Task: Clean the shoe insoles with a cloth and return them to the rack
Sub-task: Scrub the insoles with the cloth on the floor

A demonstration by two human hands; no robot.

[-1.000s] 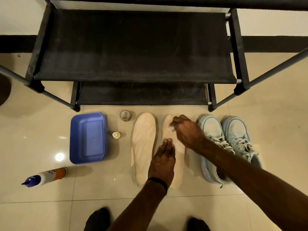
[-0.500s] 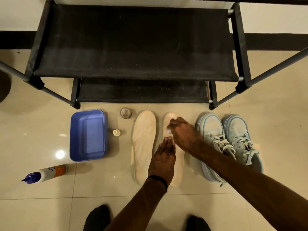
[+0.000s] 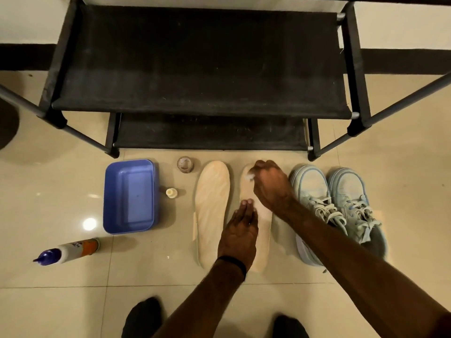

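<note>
Two beige insoles lie side by side on the tiled floor in front of the black shoe rack (image 3: pixel 202 111). The left insole (image 3: pixel 211 206) is uncovered. My left hand (image 3: pixel 240 230) presses flat, fingers together, on the middle of the right insole (image 3: pixel 264 220). My right hand (image 3: pixel 271 184) is closed on a small white cloth (image 3: pixel 250 175) and holds it against the toe end of that insole. Most of the cloth is hidden under the fingers.
A pair of light blue sneakers (image 3: pixel 336 206) stands right of the insoles. To the left are a blue plastic tub (image 3: pixel 129 196), a small cap (image 3: pixel 171 192), a round lid (image 3: pixel 185 164) and a spray bottle (image 3: pixel 68 251) lying on its side. My feet show at the bottom edge.
My right hand with the cloth has slid from the insole's upper middle toward its toe end. My left hand has stayed pressed on the insole.
</note>
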